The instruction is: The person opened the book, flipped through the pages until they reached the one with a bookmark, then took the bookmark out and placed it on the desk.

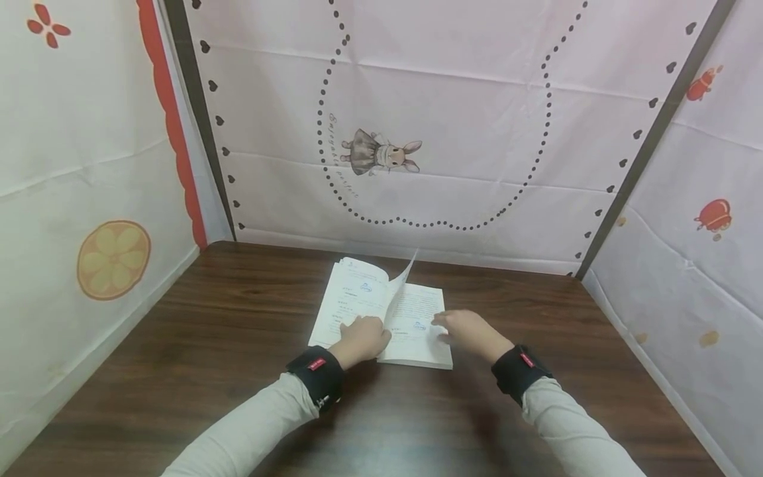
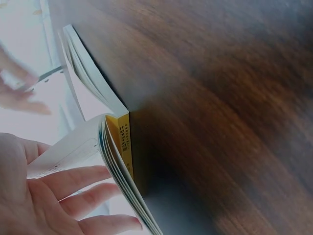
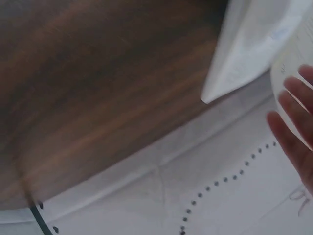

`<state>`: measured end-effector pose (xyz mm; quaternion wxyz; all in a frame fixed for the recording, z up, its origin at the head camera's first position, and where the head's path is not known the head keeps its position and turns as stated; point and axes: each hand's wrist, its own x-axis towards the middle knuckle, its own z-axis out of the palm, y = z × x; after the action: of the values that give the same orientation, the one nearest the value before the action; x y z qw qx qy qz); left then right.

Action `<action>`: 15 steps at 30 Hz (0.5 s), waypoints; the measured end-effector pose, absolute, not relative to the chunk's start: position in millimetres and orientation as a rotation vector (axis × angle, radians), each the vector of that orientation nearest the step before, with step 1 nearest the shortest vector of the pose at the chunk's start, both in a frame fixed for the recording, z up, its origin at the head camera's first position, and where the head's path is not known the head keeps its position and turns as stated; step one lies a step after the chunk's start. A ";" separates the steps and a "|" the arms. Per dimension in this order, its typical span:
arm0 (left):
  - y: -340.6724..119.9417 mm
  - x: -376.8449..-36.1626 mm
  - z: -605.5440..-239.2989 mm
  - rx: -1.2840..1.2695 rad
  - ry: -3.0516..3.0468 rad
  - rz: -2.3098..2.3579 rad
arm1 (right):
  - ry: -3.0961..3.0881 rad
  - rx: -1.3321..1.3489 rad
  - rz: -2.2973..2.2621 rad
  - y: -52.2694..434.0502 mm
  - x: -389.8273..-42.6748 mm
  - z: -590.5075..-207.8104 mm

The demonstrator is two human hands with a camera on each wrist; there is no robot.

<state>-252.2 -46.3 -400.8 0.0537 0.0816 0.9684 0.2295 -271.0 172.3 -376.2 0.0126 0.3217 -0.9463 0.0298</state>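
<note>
A paperback book [image 1: 414, 308] lies spread on the table, printed pages facing up, with one leaf [image 1: 401, 288] standing up near the middle. On the lower part of its left-hand pages rests my left hand [image 1: 362, 339]. Seen from the left wrist, that hand [image 2: 63, 196] has its fingers extended across the paper, beside the yellow spine [image 2: 124, 139]. My right hand [image 1: 467, 329] hovers at the right edge of the book and holds nothing. The right wrist view shows its fingers [image 3: 293, 105] straight and spread, close to a page.
The dark wooden table [image 1: 250, 305] extends around the book. Behind it hangs a white printed cloth [image 1: 453, 146] with a rabbit figure, and further cloths [image 1: 77, 165] stand at both sides. Black bands [image 1: 316, 377] circle both wrists.
</note>
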 end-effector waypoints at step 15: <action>-57.9 -254.0 -400.4 0.098 2.853 1.313 | -3.191 0.844 0.258 175.5 -263.6 -398.5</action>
<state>-254.0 -57.9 -400.4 -0.0001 0.0312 0.9080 0.4179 -263.6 175.5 -398.5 -0.0847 0.2540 -0.9604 0.0775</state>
